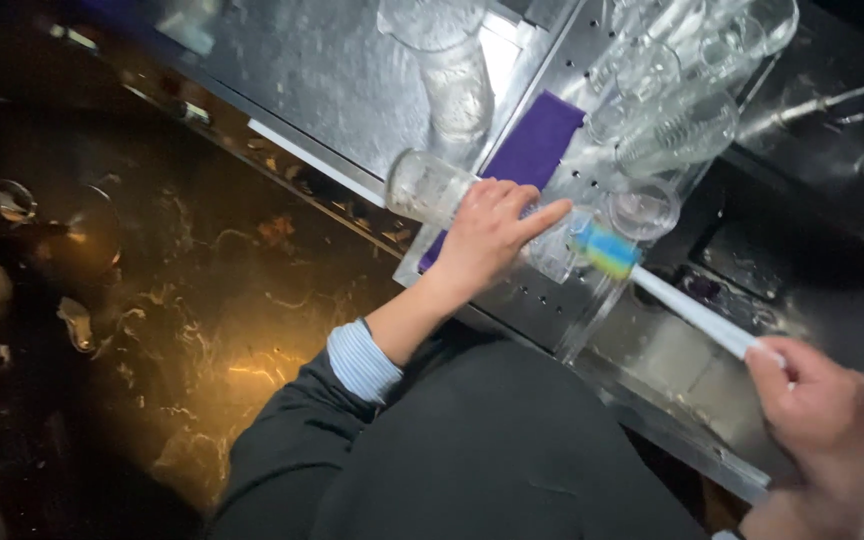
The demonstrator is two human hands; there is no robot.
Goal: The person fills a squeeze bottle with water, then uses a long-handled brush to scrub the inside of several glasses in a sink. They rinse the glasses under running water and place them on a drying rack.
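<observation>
room: drainboard [542, 300] edge crowded with upturned glasses [672, 120]
left hand [487, 235]: wrapped round a glass jar [427, 187] lying sideways
right hand [817, 415]: gripping bottle brush [672, 295], sponge head at jar mouth

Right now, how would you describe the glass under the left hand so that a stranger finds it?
Find the metal drainboard with the purple cloth. The glass lies sideways across it under the left hand. Unlike the other glasses, it meets a brush.

1. Left hand [487, 235] is bare, without glove or ring
2. Dark jacket sleeve [282, 440] on the left arm
3. Pale blue finely striped shirt cuff [362, 360] pokes out past it
4. Right hand [817, 420] likewise bare
</observation>
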